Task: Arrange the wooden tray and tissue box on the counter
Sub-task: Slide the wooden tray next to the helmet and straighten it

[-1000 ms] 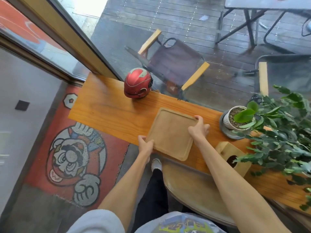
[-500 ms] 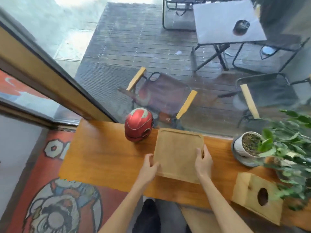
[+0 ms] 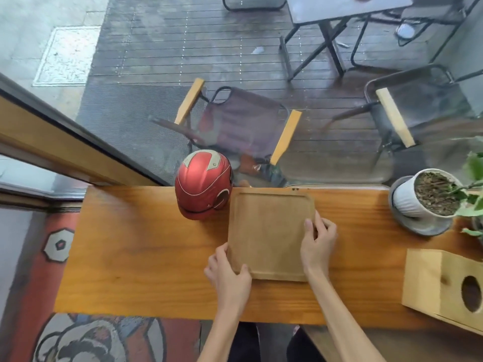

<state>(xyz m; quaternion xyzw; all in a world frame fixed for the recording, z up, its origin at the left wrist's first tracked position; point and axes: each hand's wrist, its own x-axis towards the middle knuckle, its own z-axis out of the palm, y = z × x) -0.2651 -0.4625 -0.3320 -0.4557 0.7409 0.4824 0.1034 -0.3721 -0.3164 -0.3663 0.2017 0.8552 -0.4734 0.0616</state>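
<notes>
A square wooden tray lies flat on the orange-brown counter, its far edge against the window side. My left hand grips its near left corner, thumb on the rim. On the tray's right edge rests my right hand, fingers curled over the rim. The wooden tissue box, with a round hole in its face, stands at the counter's right end, apart from both hands.
A red helmet sits just left of the tray's far corner, almost touching it. A white potted plant on a grey saucer stands at the far right. Glass runs along the counter's far edge; chairs and a table are outside.
The tray has slid away from me toward the window and turned square to the counter. Both hands stayed on it. The view has tilted further down over the counter.
</notes>
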